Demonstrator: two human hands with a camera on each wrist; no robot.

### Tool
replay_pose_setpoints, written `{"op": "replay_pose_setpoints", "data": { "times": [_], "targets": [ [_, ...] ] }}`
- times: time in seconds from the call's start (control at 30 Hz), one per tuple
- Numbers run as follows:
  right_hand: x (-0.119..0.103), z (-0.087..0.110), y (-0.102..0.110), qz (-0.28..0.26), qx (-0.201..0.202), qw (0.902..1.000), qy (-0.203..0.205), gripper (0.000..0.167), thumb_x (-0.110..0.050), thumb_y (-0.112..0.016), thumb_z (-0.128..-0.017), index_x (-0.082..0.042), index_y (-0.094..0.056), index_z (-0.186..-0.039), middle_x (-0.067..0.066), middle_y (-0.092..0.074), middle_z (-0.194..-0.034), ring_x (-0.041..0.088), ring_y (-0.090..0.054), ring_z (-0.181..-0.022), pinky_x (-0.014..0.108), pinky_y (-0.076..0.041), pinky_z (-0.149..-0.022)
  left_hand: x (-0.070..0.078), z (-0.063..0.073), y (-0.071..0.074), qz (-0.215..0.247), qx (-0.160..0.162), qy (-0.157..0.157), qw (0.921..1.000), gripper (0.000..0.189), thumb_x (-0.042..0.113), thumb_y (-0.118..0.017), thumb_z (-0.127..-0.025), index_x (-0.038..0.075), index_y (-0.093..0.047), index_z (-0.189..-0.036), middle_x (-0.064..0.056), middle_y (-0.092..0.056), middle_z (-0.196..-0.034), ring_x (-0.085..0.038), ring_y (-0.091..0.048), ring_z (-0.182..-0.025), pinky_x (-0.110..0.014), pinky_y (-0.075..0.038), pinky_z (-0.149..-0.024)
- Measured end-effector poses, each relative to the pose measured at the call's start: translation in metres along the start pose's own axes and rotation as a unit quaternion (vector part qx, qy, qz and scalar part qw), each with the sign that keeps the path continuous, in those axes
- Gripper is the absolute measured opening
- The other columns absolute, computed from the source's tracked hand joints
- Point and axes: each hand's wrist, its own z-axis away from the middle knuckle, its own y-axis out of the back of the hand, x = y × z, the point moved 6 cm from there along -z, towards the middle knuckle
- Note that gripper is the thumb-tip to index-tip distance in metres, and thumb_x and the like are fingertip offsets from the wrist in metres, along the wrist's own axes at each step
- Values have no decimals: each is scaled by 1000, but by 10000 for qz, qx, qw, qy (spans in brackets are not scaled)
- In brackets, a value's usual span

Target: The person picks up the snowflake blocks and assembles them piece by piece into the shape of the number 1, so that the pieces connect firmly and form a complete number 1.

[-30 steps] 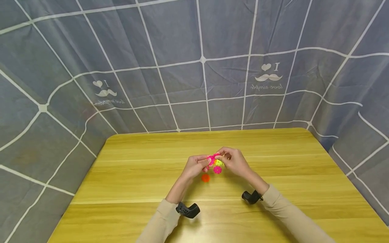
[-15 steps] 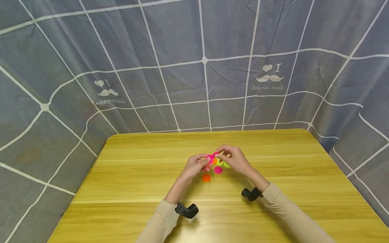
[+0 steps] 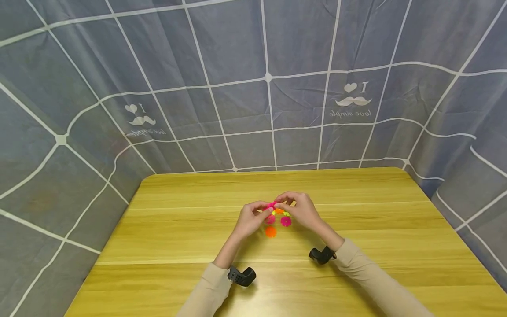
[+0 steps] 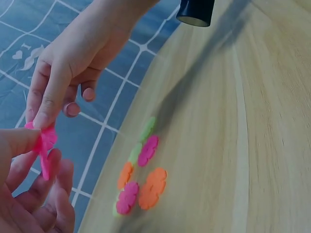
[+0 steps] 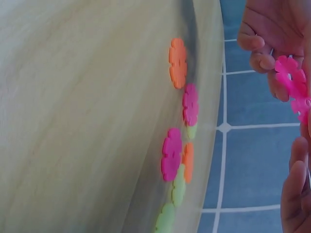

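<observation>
A grey-blue curtain [image 3: 237, 110] with white grid lines and mirrored lettering hangs, lightly creased, round a table [image 3: 170, 242] with rounded far corners and a yellowish, streaked wood-grain top. Above the table, between the two hands, are two hot-pink flower pieces [image 5: 290, 76]: thin, flat, plastic-looking, with rounded petals parted by small notches. They meet at an angle; whether they are slotted together or only overlap is hard to tell, since fingers cover part of them.

The left hand [image 3: 248, 221] pinches the pink pieces between thumb and fingers, its remaining fingers loosely bent. The right hand [image 3: 304, 213] pinches them from the other side, thumb against fingertip, its other fingers curled loosely below.

Below the hands, similar flat pieces lie close together on the wood: a larger-looking orange piece [image 4: 152, 188] and another orange one [image 4: 125, 175], two magenta pieces [image 4: 148, 150], and pale green pieces [image 5: 178, 185], one mostly hidden behind a magenta one. Beige sleeves [image 3: 211, 286] cover the forearms.
</observation>
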Motion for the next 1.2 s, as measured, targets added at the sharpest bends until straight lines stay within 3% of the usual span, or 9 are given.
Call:
{"op": "replay_pose_setpoints", "data": {
  "times": [0.13,0.23,0.33,0.5,0.7,0.97,1.2],
  "targets": [
    [1,0,-4,-67,-167,9998,-111,9,-15,-72,-86,-11,-74,-93,1,-74,-87,10,-57,-68,20,-43,-54,-8,0,6,46,274,26,9996,21,7,-64,-91,-9,-67,-105,-26,-67,-98,-9,-62,-64,-33,-57,-68],
    [4,3,-9,-110,-453,9983,-347,11,-12,-70,-88,-10,-72,-98,3,-73,-94,12,-57,-69,20,-44,-53,-28,-5,11,97,564,91,9983,19,9,-66,-90,-6,-69,-102,-23,-68,-95,-22,-66,-67,-39,-57,-67],
    [6,7,-15,-87,-789,9954,-546,16,-10,-68,-88,-7,-70,-103,7,-72,-100,14,-57,-70,21,-45,-54,-35,-2,18,144,845,192,9961,16,9,-67,-89,-3,-70,-99,-17,-69,-92,-34,-67,-73,-38,-56,-64],
    [15,13,-23,150,-1036,9916,-762,18,-10,-71,-86,-7,-70,-103,8,-71,-100,12,-54,-63,21,-44,-55,-41,0,28,159,1014,279,9943,14,9,-66,-89,-3,-68,-97,-18,-68,-88,-40,-65,-76,-33,-55,-61],
    [21,18,-33,341,-1269,9865,-981,20,-12,-74,-83,-11,-70,-102,4,-70,-93,9,-54,-55,21,-44,-50,-45,1,36,86,1058,269,9940,18,9,-67,-89,-4,-68,-102,-22,-67,-89,-36,-64,-73,-26,-49,-54],
    [17,23,-45,826,-1717,9775,-905,23,-18,-80,-77,-11,-70,-97,-2,-69,-86,7,-56,-71,21,-44,-63,-46,5,40,16,1001,455,9939,23,13,-67,-90,-3,-70,-106,-25,-68,-93,-26,-64,-68,-25,-46,-47],
    [14,26,-49,1174,-1916,9693,-999,29,-24,-85,-71,-15,-69,-94,-4,-68,-88,11,-58,-80,27,-46,-70,-50,5,38,65,931,465,9946,26,16,-68,-90,-4,-69,-107,-28,-67,-91,-15,-55,-59,-24,-40,-43]
  ]
}}
